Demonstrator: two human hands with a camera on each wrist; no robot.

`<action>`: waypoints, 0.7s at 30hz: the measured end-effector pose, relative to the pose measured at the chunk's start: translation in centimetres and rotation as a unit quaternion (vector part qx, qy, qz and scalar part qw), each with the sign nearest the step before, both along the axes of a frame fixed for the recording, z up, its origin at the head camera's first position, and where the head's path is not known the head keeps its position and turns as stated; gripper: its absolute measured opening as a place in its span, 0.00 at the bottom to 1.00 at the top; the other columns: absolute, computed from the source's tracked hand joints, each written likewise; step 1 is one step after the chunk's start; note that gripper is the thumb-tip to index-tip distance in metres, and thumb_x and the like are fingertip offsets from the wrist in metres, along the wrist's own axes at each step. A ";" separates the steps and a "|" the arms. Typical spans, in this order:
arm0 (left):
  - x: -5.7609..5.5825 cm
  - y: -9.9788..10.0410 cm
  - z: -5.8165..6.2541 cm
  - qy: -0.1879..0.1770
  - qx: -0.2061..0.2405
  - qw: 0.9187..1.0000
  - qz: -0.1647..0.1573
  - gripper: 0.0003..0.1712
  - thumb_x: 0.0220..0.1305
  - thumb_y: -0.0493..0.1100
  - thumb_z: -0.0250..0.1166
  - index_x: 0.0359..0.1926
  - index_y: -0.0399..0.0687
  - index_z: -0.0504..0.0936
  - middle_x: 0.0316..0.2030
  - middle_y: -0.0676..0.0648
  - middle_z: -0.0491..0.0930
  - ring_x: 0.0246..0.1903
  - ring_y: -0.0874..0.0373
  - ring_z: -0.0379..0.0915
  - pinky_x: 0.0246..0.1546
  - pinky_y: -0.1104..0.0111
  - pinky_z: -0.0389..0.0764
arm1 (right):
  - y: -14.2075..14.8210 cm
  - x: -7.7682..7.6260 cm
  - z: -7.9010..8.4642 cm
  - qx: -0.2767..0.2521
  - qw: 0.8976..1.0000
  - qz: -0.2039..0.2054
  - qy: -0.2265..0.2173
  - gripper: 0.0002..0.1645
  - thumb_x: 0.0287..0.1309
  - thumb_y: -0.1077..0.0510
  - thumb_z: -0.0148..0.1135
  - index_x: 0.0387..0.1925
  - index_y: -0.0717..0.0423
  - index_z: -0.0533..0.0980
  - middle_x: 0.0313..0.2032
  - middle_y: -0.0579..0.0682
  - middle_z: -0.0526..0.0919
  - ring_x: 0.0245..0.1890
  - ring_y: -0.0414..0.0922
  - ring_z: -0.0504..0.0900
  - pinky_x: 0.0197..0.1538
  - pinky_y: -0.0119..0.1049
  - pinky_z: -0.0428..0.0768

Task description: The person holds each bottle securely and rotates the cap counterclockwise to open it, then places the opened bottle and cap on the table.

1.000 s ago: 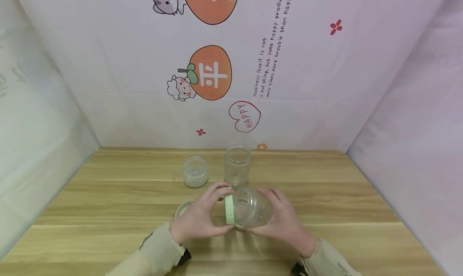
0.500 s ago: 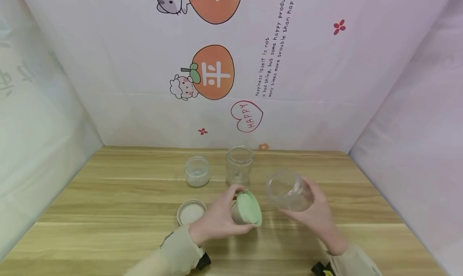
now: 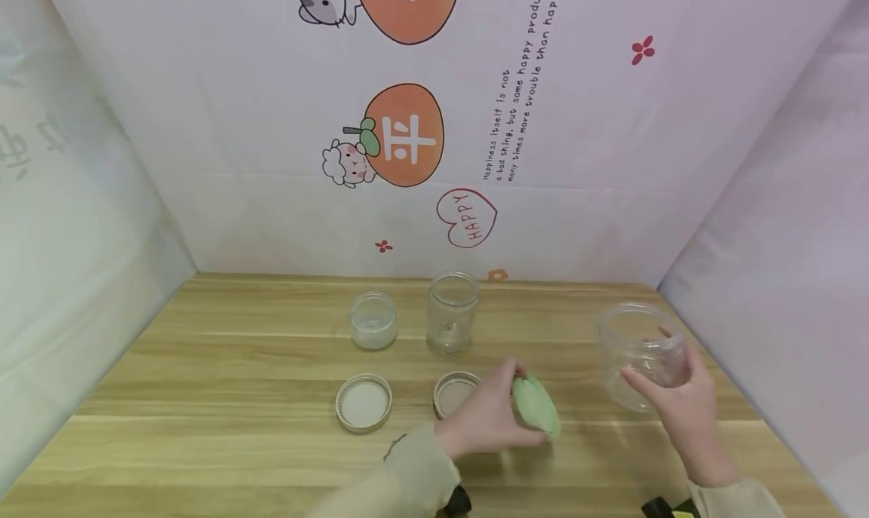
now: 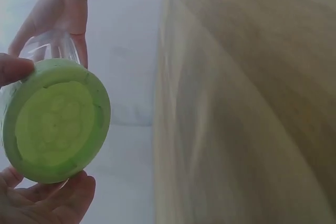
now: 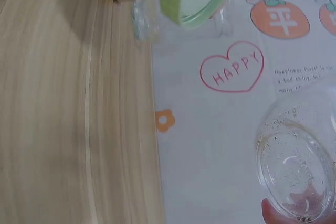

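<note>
A light green jar lid (image 3: 535, 406) is pinched at its edges by my left hand (image 3: 485, 420), tilted above the table. In the left wrist view the round face of the lid (image 4: 55, 124) fills the left side, with thumb above and fingers below. My right hand (image 3: 692, 412) grips a wide clear jar (image 3: 627, 341) from its right side, apart from the lid. Its base (image 5: 294, 171) shows specks in the right wrist view. Behind my left hand lies a shallow round lid (image 3: 453, 390), partly hidden by the wrist.
Another shallow lid (image 3: 363, 405) lies face up to the left. A short clear jar (image 3: 373, 323) and a taller clear jar (image 3: 453, 318) stand toward the back of the wooden table (image 3: 224, 367). A printed cloth wall (image 3: 563, 231) rises behind.
The green lid has come off the wide jar. My right hand has carried the jar far to the right; my left hand has moved right with the lid, uncovering more of the shallow lids.
</note>
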State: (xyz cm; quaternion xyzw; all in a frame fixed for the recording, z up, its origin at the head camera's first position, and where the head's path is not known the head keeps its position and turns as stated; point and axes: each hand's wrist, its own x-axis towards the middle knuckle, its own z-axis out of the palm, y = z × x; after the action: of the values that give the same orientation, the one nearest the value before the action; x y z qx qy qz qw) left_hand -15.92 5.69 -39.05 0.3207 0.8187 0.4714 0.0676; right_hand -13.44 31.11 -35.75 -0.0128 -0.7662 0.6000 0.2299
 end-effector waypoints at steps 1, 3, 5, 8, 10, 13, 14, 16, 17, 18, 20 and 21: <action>-0.1 0.6 -0.3 0.001 -0.004 1.000 0.004 0.38 0.44 0.48 0.76 0.53 0.47 0.64 0.44 0.56 0.72 0.40 0.70 0.70 0.43 0.79 0.73 | 0.3 0.1 -0.1 -0.022 1.000 0.007 0.006 0.46 0.45 0.76 0.66 0.63 0.45 0.63 0.48 0.33 0.73 0.44 0.25 0.74 0.44 0.12 0.73; -0.4 1.7 -0.6 -0.006 -0.009 1.000 0.012 0.37 0.42 0.47 0.76 0.51 0.49 0.65 0.41 0.57 0.72 0.37 0.71 0.69 0.39 0.80 0.73 | 0.8 0.2 -0.1 -0.056 0.998 0.015 0.017 0.46 0.45 0.77 0.65 0.64 0.48 0.62 0.48 0.36 0.73 0.45 0.26 0.74 0.44 0.14 0.74; -0.5 2.6 -0.9 -0.029 -0.008 0.999 0.023 0.37 0.41 0.47 0.77 0.50 0.50 0.65 0.40 0.58 0.72 0.36 0.71 0.68 0.37 0.80 0.73 | 1.1 0.3 -0.1 -0.064 0.998 0.013 0.020 0.46 0.45 0.77 0.65 0.65 0.49 0.61 0.49 0.37 0.72 0.46 0.26 0.74 0.44 0.14 0.74; -0.8 3.8 -1.2 -0.068 0.004 0.997 0.037 0.36 0.41 0.45 0.77 0.48 0.50 0.65 0.39 0.58 0.71 0.35 0.70 0.68 0.35 0.79 0.73 | 1.5 0.3 -0.2 -0.074 0.996 0.026 0.031 0.46 0.45 0.78 0.64 0.64 0.50 0.61 0.50 0.38 0.73 0.48 0.26 0.73 0.45 0.14 0.74; -1.1 4.5 -1.5 -0.078 0.010 0.996 0.043 0.36 0.40 0.43 0.78 0.48 0.50 0.65 0.39 0.58 0.71 0.35 0.70 0.68 0.35 0.79 0.73 | 1.6 0.3 -0.2 -0.070 0.997 0.026 0.031 0.46 0.45 0.78 0.64 0.65 0.51 0.61 0.50 0.38 0.72 0.48 0.25 0.73 0.45 0.14 0.74; -1.5 5.5 -1.9 -0.085 0.007 0.995 0.047 0.36 0.38 0.41 0.78 0.47 0.50 0.66 0.38 0.58 0.70 0.35 0.69 0.67 0.35 0.79 0.72 | 1.6 0.3 -0.3 -0.057 0.998 0.019 0.029 0.47 0.44 0.79 0.64 0.65 0.51 0.61 0.49 0.36 0.73 0.46 0.25 0.74 0.45 0.14 0.74; -1.6 5.7 -2.0 -0.086 0.005 0.995 0.048 0.36 0.38 0.40 0.78 0.47 0.50 0.66 0.38 0.58 0.70 0.35 0.69 0.67 0.35 0.79 0.72 | 1.6 0.3 -0.3 -0.049 0.998 0.014 0.026 0.48 0.43 0.79 0.65 0.65 0.51 0.61 0.48 0.36 0.73 0.46 0.25 0.74 0.44 0.14 0.74; -1.8 6.1 -1.9 -0.096 0.002 0.994 0.050 0.37 0.37 0.39 0.78 0.47 0.49 0.65 0.39 0.58 0.69 0.35 0.69 0.66 0.34 0.78 0.72 | 1.6 0.3 -0.4 -0.034 0.999 0.005 0.021 0.48 0.43 0.78 0.66 0.65 0.50 0.62 0.47 0.34 0.74 0.44 0.25 0.75 0.44 0.13 0.74; -1.8 6.2 -1.9 -0.103 0.003 0.993 0.050 0.37 0.37 0.38 0.78 0.48 0.49 0.65 0.39 0.58 0.68 0.35 0.68 0.66 0.34 0.78 0.72 | 1.6 0.2 -0.4 -0.026 0.999 0.001 0.019 0.48 0.42 0.78 0.66 0.65 0.50 0.62 0.47 0.33 0.75 0.44 0.25 0.75 0.43 0.13 0.74; -1.9 6.3 -1.8 -0.102 0.000 0.993 0.053 0.38 0.37 0.37 0.78 0.48 0.48 0.65 0.39 0.58 0.68 0.35 0.68 0.66 0.34 0.78 0.72 | 1.5 0.2 -0.5 -0.018 1.000 0.000 0.017 0.48 0.42 0.78 0.67 0.65 0.50 0.62 0.46 0.33 0.75 0.44 0.24 0.75 0.43 0.12 0.73; -2.1 6.5 -1.7 -0.101 -0.007 0.993 0.056 0.38 0.37 0.36 0.78 0.49 0.48 0.65 0.40 0.58 0.68 0.35 0.68 0.66 0.34 0.78 0.72 | 1.5 0.2 -0.5 -0.012 1.000 0.004 0.018 0.48 0.42 0.77 0.67 0.65 0.50 0.62 0.46 0.32 0.75 0.44 0.24 0.75 0.44 0.12 0.73; -2.2 6.6 -1.7 -0.100 -0.008 0.993 0.057 0.38 0.37 0.35 0.78 0.49 0.47 0.66 0.40 0.58 0.68 0.35 0.68 0.66 0.34 0.78 0.72 | 1.4 0.1 -0.5 -0.012 1.000 0.007 0.022 0.48 0.42 0.78 0.67 0.65 0.51 0.62 0.46 0.32 0.76 0.44 0.25 0.75 0.44 0.12 0.73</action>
State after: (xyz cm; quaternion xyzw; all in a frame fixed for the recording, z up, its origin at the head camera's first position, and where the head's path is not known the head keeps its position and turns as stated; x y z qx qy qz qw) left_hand -18.15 12.26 -40.79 0.2244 0.8286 0.4974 0.1251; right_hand -13.32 32.54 -36.29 0.0025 -0.7540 0.6106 0.2423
